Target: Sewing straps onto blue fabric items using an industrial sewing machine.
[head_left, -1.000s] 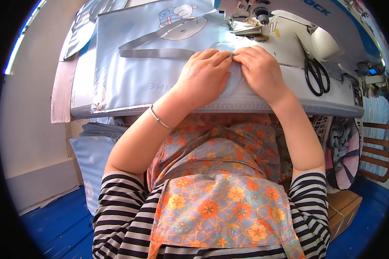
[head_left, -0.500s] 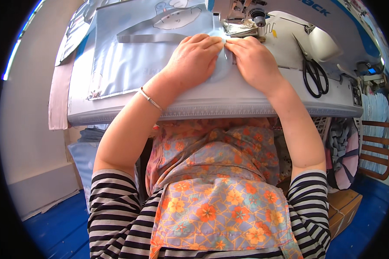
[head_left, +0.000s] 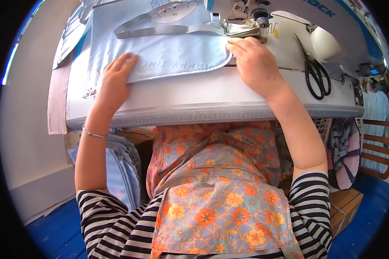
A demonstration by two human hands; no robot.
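A: Head camera: take the middle of the view as the hub, with twelve pointing straight away from the wearer. Where is the cloth?

B: The light blue cloth [head_left: 173, 49] lies on the white table [head_left: 181, 93], sweeping from ten round to about one o'clock. A grey strap [head_left: 173, 30] runs across it, bending back on itself near eleven, just below a white cartoon print [head_left: 173, 13].

A: And the left hand?

B: The left hand [head_left: 116, 84] is at ten o'clock, laid on the cloth by its near edge, fingers pointing away from the wearer and slightly spread. I can't tell what its thumb does. A thin bracelet [head_left: 93, 133] circles that wrist, at nine.

A: The right?

B: The right hand [head_left: 257, 64] sits between one and two, fingers pressed together, tips touching the cloth's edge above its rounded corner. Its thumb is mostly hidden, so I can't tell whether it pinches the fabric.

A: What surrounds it?

B: The sewing machine [head_left: 341, 23] arches over the table from one to two, its head just beyond those fingertips. Black-handled scissors [head_left: 309, 61] lie at two.

A: Lower down?

B: Stacked blue fabric [head_left: 123, 166] at eight, a floral apron [head_left: 222, 211] towards six, a brown box [head_left: 345, 207] at four.
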